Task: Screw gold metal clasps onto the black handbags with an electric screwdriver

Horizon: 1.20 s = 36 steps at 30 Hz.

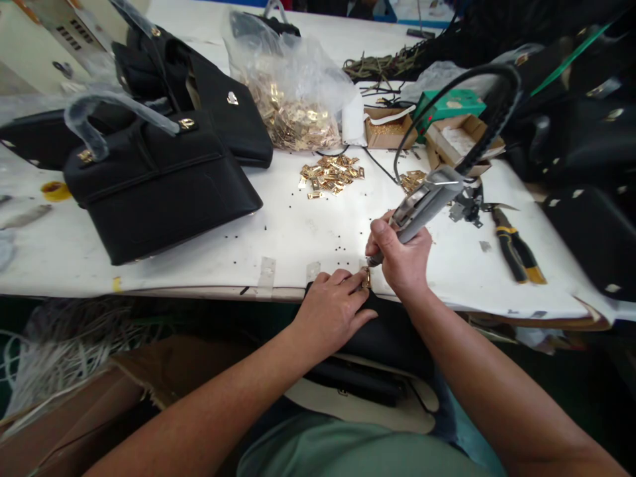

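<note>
My right hand [405, 257] is wrapped round a grey power screwdriver [426, 204], tilted with its tip down at a small gold metal piece [366, 278]. That piece sits at the edge of a black bag [392, 331], which lies across my lap against the table's front edge. My left hand [334, 308] rests on the bag with its fingers spread, the fingertips touching the gold piece beside the screwdriver tip. Beyond my hands a pile of gold metal pieces [332, 175] lies on the white table [298, 232].
Finished-looking black bags [163, 192] stand at the left. A plastic sack of gold parts [298, 99], a carton of small screws [389, 129] and a green box [454, 104] are at the back. Yellow-black pliers [517, 248] lie right. The screwdriver's black cable loops overhead.
</note>
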Available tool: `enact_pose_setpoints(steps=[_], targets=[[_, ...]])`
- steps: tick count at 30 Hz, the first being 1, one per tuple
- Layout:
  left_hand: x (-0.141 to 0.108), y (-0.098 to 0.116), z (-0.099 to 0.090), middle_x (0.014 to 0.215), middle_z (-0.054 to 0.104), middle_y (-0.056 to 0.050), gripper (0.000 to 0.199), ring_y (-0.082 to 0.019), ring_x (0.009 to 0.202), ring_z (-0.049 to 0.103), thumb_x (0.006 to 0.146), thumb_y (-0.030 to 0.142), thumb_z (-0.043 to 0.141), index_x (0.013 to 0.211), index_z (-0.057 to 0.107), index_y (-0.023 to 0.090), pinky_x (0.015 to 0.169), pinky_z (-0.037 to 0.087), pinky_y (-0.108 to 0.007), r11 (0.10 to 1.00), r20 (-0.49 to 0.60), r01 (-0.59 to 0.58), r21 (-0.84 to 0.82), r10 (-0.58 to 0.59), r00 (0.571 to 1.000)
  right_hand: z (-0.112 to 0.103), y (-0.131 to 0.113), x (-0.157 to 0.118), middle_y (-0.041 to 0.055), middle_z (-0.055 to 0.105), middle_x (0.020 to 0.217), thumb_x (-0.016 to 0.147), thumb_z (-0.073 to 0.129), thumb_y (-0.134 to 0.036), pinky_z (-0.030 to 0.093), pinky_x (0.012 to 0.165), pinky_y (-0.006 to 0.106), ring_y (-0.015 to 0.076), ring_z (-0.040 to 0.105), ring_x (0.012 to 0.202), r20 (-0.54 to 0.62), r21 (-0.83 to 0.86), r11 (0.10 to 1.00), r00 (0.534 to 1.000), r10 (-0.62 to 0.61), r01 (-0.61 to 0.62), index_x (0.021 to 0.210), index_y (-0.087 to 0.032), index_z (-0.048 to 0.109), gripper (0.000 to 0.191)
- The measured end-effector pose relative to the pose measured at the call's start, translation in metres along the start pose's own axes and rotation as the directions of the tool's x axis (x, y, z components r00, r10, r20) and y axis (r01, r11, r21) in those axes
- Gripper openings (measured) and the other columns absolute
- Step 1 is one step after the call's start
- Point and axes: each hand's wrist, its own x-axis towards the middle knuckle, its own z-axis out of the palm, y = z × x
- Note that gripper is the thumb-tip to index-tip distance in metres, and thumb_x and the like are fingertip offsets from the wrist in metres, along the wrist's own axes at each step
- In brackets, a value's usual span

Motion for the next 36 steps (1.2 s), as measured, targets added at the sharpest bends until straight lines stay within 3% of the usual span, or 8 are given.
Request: enact_pose_setpoints(steps=[11, 17, 27, 30, 36], targets=[[0.001, 0.000, -0.001, 0.142, 0.061, -0.007, 0.039, -0.028, 0.119, 0.055, 0.099, 0.049, 0.058, 0.126, 0.065, 0.022, 0.088, 0.048, -0.045, 1.000, -0.001, 0.007, -0.014, -0.007, 1.000, 0.004, -0.002, 0.004, -0.0041, 0.055, 0.050, 0.083, 0.073, -0.040, 0.042, 0.043, 0.025, 0.0109, 0.050, 0.042, 0.245, -0.048, 0.998, 0.969, 0.039, -0.028, 0.066, -0.021, 0.057, 0.030], [0.000, 0.000, -0.001, 0.143, 0.060, -0.007, 0.037, -0.028, 0.121, 0.055, 0.099, 0.048, 0.058, 0.124, 0.066, 0.021, 0.088, 0.049, -0.045, 1.000, -0.007, -0.002, -0.012, 0.002, 1.000, 0.002, 0.004, 0.005, -0.0039, 0.054, 0.049, 0.083, 0.073, -0.046, 0.042, 0.043, 0.026, 0.0116, 0.049, 0.041, 0.225, 0.036, 0.999, 0.974, 0.002, -0.010, 0.067, -0.022, 0.056, 0.033], [-0.002, 0.000, 0.001, 0.141, 0.061, -0.004, 0.028, -0.027, 0.121, 0.054, 0.100, 0.041, 0.058, 0.120, 0.068, 0.024, 0.089, 0.049, -0.044, 1.000, -0.018, -0.013, -0.018, 0.013, 1.000, -0.002, 0.001, 0.000, -0.0027, 0.054, 0.050, 0.075, 0.079, -0.059, 0.040, 0.041, 0.024, 0.0112, 0.049, 0.042, 0.209, 0.003, 0.999, 0.977, 0.038, -0.039, 0.065, -0.020, 0.057, 0.045], [-0.005, 0.002, 0.002, 0.134, 0.065, -0.004, 0.025, -0.026, 0.122, 0.054, 0.099, 0.037, 0.061, 0.119, 0.068, 0.024, 0.093, 0.048, -0.044, 1.000, -0.037, 0.008, -0.019, -0.009, 0.999, -0.004, 0.000, 0.001, -0.0024, 0.057, 0.053, 0.069, 0.083, -0.061, 0.042, 0.042, 0.024, 0.0111, 0.051, 0.043, 0.226, 0.030, 0.999, 0.973, 0.038, -0.046, 0.068, -0.020, 0.058, 0.049], [-0.005, 0.009, 0.004, 0.126, 0.069, -0.005, 0.023, -0.025, 0.118, 0.057, 0.095, 0.028, 0.068, 0.117, 0.067, 0.021, 0.093, 0.047, -0.043, 1.000, -0.044, 0.027, 0.006, -0.027, 0.999, -0.009, 0.009, 0.006, -0.0013, 0.060, 0.055, 0.073, 0.078, -0.068, 0.044, 0.045, 0.023, 0.0128, 0.057, 0.047, 0.226, 0.075, 0.997, 0.974, 0.009, -0.027, 0.072, -0.019, 0.060, 0.052]])
